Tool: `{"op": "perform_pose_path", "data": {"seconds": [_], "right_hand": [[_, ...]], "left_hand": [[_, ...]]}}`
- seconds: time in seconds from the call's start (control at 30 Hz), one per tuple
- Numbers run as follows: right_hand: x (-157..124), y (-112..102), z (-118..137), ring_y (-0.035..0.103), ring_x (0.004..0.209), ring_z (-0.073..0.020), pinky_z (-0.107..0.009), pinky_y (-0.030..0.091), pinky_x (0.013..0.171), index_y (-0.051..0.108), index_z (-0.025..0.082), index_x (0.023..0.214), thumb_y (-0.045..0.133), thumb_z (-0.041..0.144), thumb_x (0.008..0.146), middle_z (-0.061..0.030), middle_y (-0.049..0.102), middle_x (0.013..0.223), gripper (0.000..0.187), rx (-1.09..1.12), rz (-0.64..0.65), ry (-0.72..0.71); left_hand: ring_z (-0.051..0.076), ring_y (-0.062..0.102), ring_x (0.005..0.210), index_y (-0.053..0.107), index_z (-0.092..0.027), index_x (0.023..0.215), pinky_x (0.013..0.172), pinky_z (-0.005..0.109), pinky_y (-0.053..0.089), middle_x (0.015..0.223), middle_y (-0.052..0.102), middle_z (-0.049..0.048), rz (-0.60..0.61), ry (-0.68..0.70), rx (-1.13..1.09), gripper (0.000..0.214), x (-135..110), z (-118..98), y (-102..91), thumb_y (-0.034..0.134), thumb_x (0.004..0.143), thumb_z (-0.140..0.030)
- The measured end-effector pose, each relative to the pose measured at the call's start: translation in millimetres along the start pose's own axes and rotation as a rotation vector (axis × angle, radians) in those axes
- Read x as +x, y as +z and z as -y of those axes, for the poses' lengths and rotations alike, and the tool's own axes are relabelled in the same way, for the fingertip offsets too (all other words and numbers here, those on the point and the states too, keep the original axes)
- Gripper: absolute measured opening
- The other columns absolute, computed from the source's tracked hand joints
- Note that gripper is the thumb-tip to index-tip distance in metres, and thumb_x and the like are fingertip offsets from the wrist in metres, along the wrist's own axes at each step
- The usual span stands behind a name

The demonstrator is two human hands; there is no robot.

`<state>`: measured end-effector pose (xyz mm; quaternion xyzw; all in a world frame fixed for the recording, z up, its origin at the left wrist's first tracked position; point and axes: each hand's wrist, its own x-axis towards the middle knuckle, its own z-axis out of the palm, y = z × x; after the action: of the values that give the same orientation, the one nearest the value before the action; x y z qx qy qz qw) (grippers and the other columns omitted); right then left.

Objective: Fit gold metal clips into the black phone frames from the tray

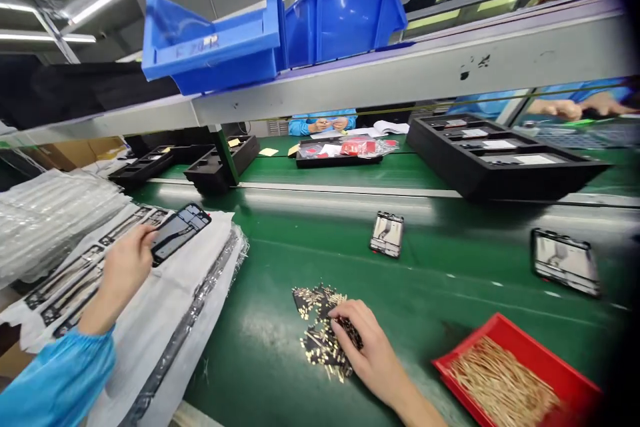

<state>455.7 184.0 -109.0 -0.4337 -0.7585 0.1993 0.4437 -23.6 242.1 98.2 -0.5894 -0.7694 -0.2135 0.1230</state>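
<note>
Gripping a phone frame (179, 230), left hand (124, 267) fingers clamp it; right hand (367, 347) fingers spread on small parts (320, 337).

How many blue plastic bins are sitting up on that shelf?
2. One blue bin sits on the left of the overhead shelf, the other blue bin right beside it, toward the middle. More may be hidden beyond the picture's edges.
</note>
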Motion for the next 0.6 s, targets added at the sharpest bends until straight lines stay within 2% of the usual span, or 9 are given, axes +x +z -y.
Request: {"op": "perform_pose_path", "data": {"seconds": [0.07,0.1,0.13,0.17,0.23,0.33,0.43,0.53,0.6], "right_hand": [[1,-2,6,0.068,0.096,-0.0267,-0.043,0.056,0.086,0.065,0.026,0.108,0.055,0.026,0.114,-0.0074,0.074,0.102,0.011,-0.042,0.084,-0.019],[1,-1,9,0.066,0.094,-0.0264,-0.043,0.053,0.084,0.064,0.026,0.106,0.054,0.025,0.114,-0.0066,0.073,0.099,0.013,-0.068,0.124,-0.034],[1,1,12,0.065,0.092,-0.0261,-0.042,0.050,0.082,0.064,0.025,0.104,0.053,0.023,0.114,-0.0059,0.073,0.096,0.014,-0.099,0.163,-0.049],[1,5,15,0.063,0.091,-0.0260,-0.042,0.048,0.081,0.064,0.025,0.103,0.054,0.022,0.114,-0.0056,0.072,0.094,0.015,-0.134,0.194,-0.058],[0,15,19,0.061,0.092,-0.0266,-0.042,0.046,0.082,0.065,0.024,0.103,0.056,0.022,0.112,-0.0054,0.071,0.093,0.013,-0.213,0.246,-0.061],[-3,30,22,0.059,0.093,-0.0273,-0.043,0.044,0.086,0.065,0.024,0.100,0.058,0.018,0.110,-0.0049,0.070,0.093,0.013,-0.301,0.302,-0.055],[-4,34,25,0.058,0.094,-0.0267,-0.043,0.043,0.088,0.063,0.023,0.100,0.052,0.013,0.111,-0.0047,0.070,0.095,0.019,-0.286,0.307,-0.045],[-2,27,31,0.058,0.096,-0.0258,-0.042,0.044,0.087,0.062,0.024,0.104,0.048,0.016,0.115,-0.0053,0.071,0.100,0.019,-0.188,0.282,-0.004],[0,21,38,0.058,0.097,-0.0256,-0.042,0.045,0.087,0.062,0.025,0.105,0.049,0.020,0.116,-0.0054,0.071,0.101,0.018,-0.106,0.285,0.029]], "left_hand": [[0.027,0.075,0.103,0.070,-0.019,0.125,0.095,0.038,0.057,0.115,0.079,0.0054,-0.115,0.055,-0.068,0.042,-35,-11,-13.6,0.043,0.108,-0.046],[0.027,0.075,0.099,0.072,-0.021,0.123,0.091,0.036,0.058,0.113,0.079,0.0049,-0.223,0.148,-0.150,0.041,-57,-19,-17.2,0.048,0.108,-0.050],[0.026,0.076,0.094,0.074,-0.024,0.122,0.085,0.034,0.059,0.112,0.080,0.0039,-0.237,0.263,-0.235,0.035,-80,-28,-17.7,0.055,0.107,-0.050],[0.024,0.076,0.088,0.075,-0.027,0.121,0.079,0.031,0.059,0.107,0.081,0.0023,-0.177,0.375,-0.323,0.028,-104,-39,-14.3,0.058,0.108,-0.045],[0.022,0.077,0.084,0.075,-0.031,0.123,0.076,0.029,0.060,0.102,0.082,0.0034,0.080,0.610,-0.505,0.024,-151,-62,3.8,0.056,0.110,-0.027],[0.023,0.073,0.074,0.075,-0.026,0.115,0.068,0.033,0.056,0.088,0.079,0.0076,0.502,0.772,-0.619,0.033,-206,-95,47.7,0.046,0.108,-0.012],[0.024,0.073,0.079,0.074,-0.024,0.113,0.076,0.035,0.056,0.090,0.078,0.0080,0.656,0.781,-0.642,0.030,-234,-119,85.9,0.046,0.109,-0.013],[0.026,0.073,0.099,0.069,-0.025,0.126,0.091,0.040,0.057,0.109,0.078,0.0100,0.578,0.573,-0.701,0.022,-239,-142,106.6,0.050,0.115,-0.026],[0.026,0.071,0.099,0.067,-0.025,0.120,0.091,0.040,0.056,0.107,0.075,0.0086,0.477,0.433,-0.726,0.020,-236,-157,115.0,0.049,0.117,-0.032]]}}
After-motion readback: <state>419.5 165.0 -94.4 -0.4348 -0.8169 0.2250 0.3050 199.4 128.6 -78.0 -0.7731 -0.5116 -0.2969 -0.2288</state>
